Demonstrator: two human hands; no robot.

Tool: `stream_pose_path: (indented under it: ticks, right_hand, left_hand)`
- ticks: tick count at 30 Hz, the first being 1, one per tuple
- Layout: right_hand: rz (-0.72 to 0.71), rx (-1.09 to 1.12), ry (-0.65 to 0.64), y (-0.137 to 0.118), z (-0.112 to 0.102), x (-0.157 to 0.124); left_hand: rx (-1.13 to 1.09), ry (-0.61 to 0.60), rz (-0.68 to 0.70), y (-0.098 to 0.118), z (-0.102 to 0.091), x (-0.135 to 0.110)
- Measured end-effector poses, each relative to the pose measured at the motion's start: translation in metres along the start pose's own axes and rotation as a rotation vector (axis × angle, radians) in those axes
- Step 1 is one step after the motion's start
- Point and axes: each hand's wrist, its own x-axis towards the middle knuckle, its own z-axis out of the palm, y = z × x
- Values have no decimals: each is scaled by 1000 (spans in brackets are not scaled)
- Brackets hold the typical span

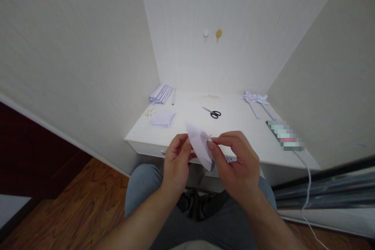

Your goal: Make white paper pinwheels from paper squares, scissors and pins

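My left hand [178, 162] grips a folded sheet of white paper [199, 145] by its left side, above my lap and in front of the desk's front edge. On the paper's right side, the thumb and forefinger of my right hand [238, 164] are pinched at a small gathered point. Whether a tiny piece sits in that pinch is too small to tell. Scissors [213, 113] with black handles lie beyond the paper, on the desk. To the left rest a stack of white paper sheets [163, 118] and a small scatter of pale bits [150, 113].
Rolled paper sticks [162, 93] are piled at the desk's back left. White folded-paper pinwheels [254, 97] on sticks lie at the back right. A phone [285, 135] with a white cable [308, 187] rests near the right edge. Walls enclose the desk [187, 105]; two hooks [218, 33] hang behind.
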Motion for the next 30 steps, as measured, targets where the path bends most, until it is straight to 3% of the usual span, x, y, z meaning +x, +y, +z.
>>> stream_pose_path:
  ticks: [8, 19, 30]
  right_hand:
    - [-8, -46, 6, 3, 1, 0]
    - [31, -71, 19, 1, 3, -1]
    - [-80, -157, -179, 0, -2, 5]
  left_hand:
    - [-134, 29, -51, 7, 4, -3]
    - [-53, 70, 14, 2, 0, -2]
    - [-78, 76, -110, 6, 6, 1]
